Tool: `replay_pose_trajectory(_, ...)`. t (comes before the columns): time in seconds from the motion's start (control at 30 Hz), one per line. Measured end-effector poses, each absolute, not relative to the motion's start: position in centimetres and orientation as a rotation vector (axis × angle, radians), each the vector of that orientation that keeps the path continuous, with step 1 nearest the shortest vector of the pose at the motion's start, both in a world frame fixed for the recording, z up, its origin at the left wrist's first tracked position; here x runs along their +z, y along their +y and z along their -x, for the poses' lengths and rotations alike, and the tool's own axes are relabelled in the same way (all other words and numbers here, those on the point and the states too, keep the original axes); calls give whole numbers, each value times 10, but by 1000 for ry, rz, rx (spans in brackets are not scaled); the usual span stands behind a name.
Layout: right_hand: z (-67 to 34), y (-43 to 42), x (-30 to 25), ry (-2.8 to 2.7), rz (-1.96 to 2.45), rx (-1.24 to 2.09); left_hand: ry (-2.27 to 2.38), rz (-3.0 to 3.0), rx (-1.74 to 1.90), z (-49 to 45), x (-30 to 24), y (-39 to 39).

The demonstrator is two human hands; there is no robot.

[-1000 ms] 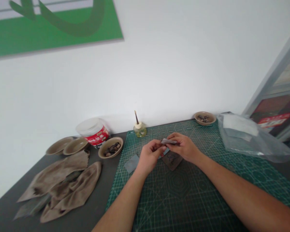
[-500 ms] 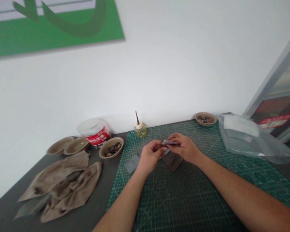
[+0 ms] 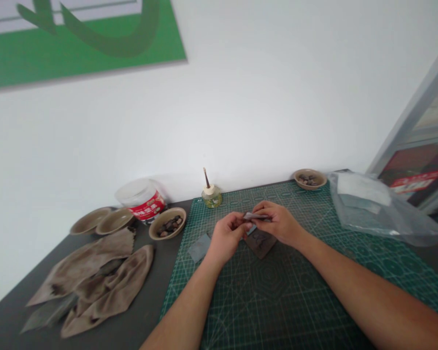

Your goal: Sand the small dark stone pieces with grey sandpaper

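Over the green cutting mat (image 3: 277, 301), my left hand (image 3: 228, 236) and my right hand (image 3: 277, 222) come together, both closed. Between their fingertips they pinch a thin grey folded sheet (image 3: 255, 216), which looks like sandpaper; anything inside it is hidden. Just below the hands lies a dark brown square pad (image 3: 262, 247) with darker marks on it. A small pale blue-grey piece (image 3: 251, 230) shows at its upper edge, partly covered by my fingers. To the left of my left hand, a grey square sheet (image 3: 200, 248) rests flat on the mat.
Bowls of small stones stand at left (image 3: 168, 224) and back right (image 3: 310, 180). Near the wall is a glass jar (image 3: 211, 197) with a brush. Stained cloths (image 3: 109, 287), two more bowls (image 3: 89, 221) and a plastic tub (image 3: 144, 199) occupy the left; a clear bag (image 3: 379, 209) the right.
The grey sheet between my fingers has tilted slightly. Both hands stay in nearly the same place, and the things on the table have not moved.
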State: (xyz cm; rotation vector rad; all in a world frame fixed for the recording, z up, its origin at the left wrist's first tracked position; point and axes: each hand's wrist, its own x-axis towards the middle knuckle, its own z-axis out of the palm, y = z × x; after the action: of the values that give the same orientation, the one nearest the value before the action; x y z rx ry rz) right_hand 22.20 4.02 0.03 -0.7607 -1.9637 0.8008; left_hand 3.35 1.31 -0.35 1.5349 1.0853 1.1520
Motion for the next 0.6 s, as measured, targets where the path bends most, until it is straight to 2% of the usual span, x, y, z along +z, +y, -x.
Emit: replay_pose_trajectory(0.6, -223, 42, -1, -1986, 699, 818, 1108, -1541, 1119, -32, -4, 15)
